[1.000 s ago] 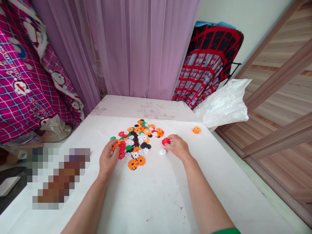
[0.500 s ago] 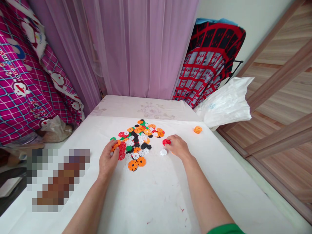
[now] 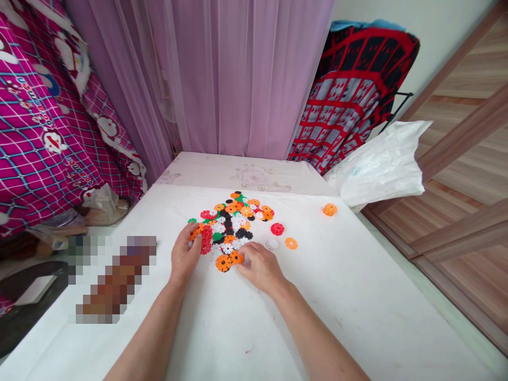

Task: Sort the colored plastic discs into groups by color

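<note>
A pile of plastic snowflake discs [image 3: 228, 222] in orange, red, white, black and green lies on the white-covered table. My left hand [image 3: 186, 253] rests at the pile's left edge. Its thumb and fingers are apart, curved round some orange discs [image 3: 196, 233] beside red discs [image 3: 206, 241]. At the near side, the thumb and forefinger of my right hand [image 3: 260, 265] pinch an orange disc [image 3: 237, 257]. Another orange disc [image 3: 223, 262] touches it on the left. Right of the pile lie a red disc [image 3: 277, 229], a white disc [image 3: 272, 243] and a single orange disc [image 3: 291, 243].
A small orange stack [image 3: 329, 209] sits toward the table's right edge. Past that edge is a white plastic bag [image 3: 381, 166]. Purple curtains [image 3: 238, 79] hang behind the table [image 3: 222, 328]. A pixelated patch [image 3: 115, 286] covers something at the left.
My right hand has left the red disc, moving left and nearer to the orange discs at the pile's front. The red disc now lies uncovered. My left hand stays by the pile.
</note>
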`<state>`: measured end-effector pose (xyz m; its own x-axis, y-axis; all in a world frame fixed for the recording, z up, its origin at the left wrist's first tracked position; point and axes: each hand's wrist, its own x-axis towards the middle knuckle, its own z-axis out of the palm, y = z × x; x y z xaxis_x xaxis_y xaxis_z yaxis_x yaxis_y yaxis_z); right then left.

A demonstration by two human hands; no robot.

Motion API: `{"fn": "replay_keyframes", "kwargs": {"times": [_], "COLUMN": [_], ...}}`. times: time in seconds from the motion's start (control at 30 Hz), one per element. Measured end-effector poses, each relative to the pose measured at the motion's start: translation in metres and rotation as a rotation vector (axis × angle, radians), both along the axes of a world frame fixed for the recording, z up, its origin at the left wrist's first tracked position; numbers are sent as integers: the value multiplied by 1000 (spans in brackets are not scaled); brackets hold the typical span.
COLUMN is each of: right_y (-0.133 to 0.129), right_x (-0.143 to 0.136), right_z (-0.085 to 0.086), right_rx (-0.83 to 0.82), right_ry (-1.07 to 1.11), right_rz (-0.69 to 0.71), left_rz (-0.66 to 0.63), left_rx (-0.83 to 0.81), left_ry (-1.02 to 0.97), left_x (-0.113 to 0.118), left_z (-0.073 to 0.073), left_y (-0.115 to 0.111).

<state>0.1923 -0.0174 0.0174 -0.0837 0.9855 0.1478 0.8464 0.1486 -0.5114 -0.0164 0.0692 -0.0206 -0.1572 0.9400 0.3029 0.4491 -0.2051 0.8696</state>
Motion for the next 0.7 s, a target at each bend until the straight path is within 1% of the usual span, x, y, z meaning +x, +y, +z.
{"fn": "replay_keyframes", "kwargs": {"times": [0.23, 0.3, 0.37, 0.47, 0.5, 0.57, 0.6, 0.63, 0.7], "right_y": [4, 4, 3, 2, 2, 0, -1, -2, -5], "right_x": [-13, -12, -3, 29, 45, 78, 94, 107, 126], "right_z": [-5, -5, -3, 3, 5, 8, 8, 7, 3], "right_rx": [-11, -9, 13, 99, 136, 171, 166, 142, 78], "right_ry": [-91, -76, -34, 68, 95, 115, 115, 105, 85], "right_rz": [-41, -58, -91, -184, -238, -396, -481, -536, -578], "left_rz": [4, 5, 11, 17, 17, 14, 13, 14, 16], "left_rx": [-18, -28, -33, -35, -35, -35, -36, -37, -39], "left_ry": [-7, -16, -27, -34, -34, -31, -29, -26, -20], "left_x": [1, 1, 0, 0, 1, 1, 0, 0, -1], "left_z": [5, 4, 3, 2, 2, 2, 2, 2, 3], "left_y": [-3, -3, -2, -1, -1, 0, 0, 0, 0]}}
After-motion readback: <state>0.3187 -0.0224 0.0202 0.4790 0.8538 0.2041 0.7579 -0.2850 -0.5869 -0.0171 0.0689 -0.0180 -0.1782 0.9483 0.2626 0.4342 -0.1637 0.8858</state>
